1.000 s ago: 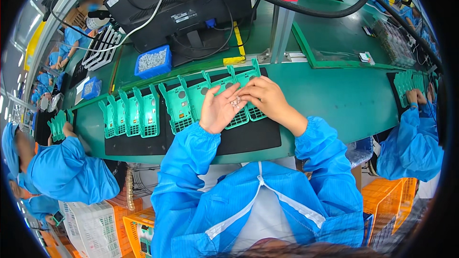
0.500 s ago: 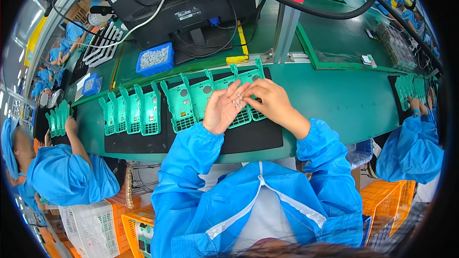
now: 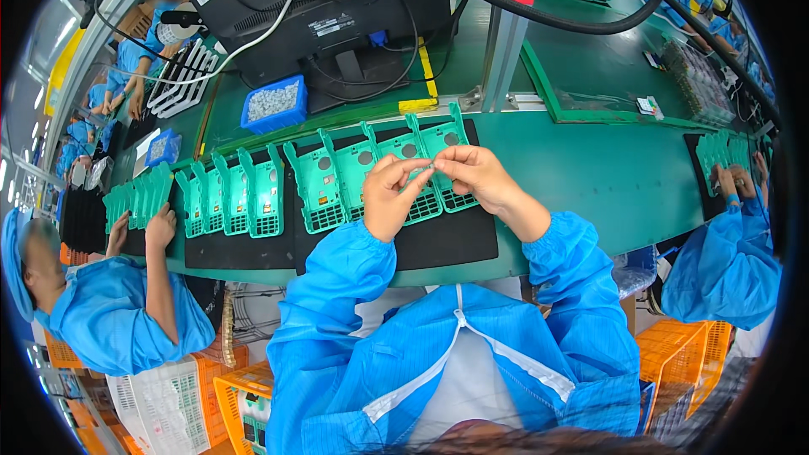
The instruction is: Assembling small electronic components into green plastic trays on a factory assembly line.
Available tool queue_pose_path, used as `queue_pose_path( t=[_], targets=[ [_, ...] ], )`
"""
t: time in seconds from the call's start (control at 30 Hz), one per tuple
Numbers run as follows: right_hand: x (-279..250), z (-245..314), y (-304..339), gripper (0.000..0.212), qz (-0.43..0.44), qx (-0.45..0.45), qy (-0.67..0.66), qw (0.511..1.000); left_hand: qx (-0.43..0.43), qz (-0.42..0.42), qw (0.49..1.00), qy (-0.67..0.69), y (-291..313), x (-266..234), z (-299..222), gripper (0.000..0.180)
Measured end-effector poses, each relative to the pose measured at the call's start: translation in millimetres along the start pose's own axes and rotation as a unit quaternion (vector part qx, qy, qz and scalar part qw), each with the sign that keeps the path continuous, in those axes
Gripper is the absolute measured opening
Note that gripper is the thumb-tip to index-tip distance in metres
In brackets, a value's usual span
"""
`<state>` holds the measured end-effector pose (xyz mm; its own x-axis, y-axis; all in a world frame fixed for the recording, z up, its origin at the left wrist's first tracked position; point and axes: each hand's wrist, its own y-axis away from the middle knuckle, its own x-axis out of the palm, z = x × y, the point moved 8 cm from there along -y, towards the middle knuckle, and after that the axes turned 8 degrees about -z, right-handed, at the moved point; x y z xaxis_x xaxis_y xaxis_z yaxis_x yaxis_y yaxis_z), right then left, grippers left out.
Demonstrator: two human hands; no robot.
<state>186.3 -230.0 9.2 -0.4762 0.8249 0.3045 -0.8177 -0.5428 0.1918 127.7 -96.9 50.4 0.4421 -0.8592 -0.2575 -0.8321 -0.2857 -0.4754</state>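
In front of my chest, above a row of green plastic housings (image 3: pixel 318 183) with grid-like lower ends, my two hands meet at the fingertips. My left hand (image 3: pixel 393 195) is curled closed, thumb and forefinger pinched; its palm is hidden. My right hand (image 3: pixel 479 179) pinches thumb against forefinger beside the left fingertips. A tiny pale part (image 3: pixel 432 166) shows between them, too small to make out. Behind my hands, the housings lie on a black mat (image 3: pixel 438 244). More green housings (image 3: pixel 238 194) stand in a row to the left.
A blue bin (image 3: pixel 275 105) of small white pieces stands before a black monitor (image 3: pixel 329 13). A metal post (image 3: pixel 508 34) and thick black cable (image 3: pixel 581 24) cross the far side. Co-workers in blue handle green housings at left and right. Orange crates (image 3: pixel 674 354) stand below the table.
My left palm, open with several small white pieces on it, has curled closed. The fingertips of both hands have come together. The co-worker at left has brought the housings closer.
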Motion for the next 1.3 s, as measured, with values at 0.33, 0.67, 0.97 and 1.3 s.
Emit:
queue_pose_path(
  t=[0.33,0.67,0.97,1.3],
  targets=[
    [9.4,-10.4,2.0,0.019,0.039,0.049,-0.084,0.995,0.046,-0.021,0.999,-0.01,1.1,-10.1,-15.1,0.019],
    [-13.5,9.0,-3.9,0.016,-0.038,-0.027,-0.015,0.999,0.047,0.022,0.957,-0.284,-4.9,-71.4,15.5,0.013],
    [-8.8,4.4,-4.8,0.016,-0.024,-0.046,0.015,0.999,0.118,0.017,0.936,-0.33,5.2,-61.0,21.3,0.009],
    [-6.4,6.4,-2.5,0.015,-0.022,-0.055,0.021,0.998,0.244,0.029,0.881,-0.404,12.9,-43.4,12.4,0.009]
  ],
)
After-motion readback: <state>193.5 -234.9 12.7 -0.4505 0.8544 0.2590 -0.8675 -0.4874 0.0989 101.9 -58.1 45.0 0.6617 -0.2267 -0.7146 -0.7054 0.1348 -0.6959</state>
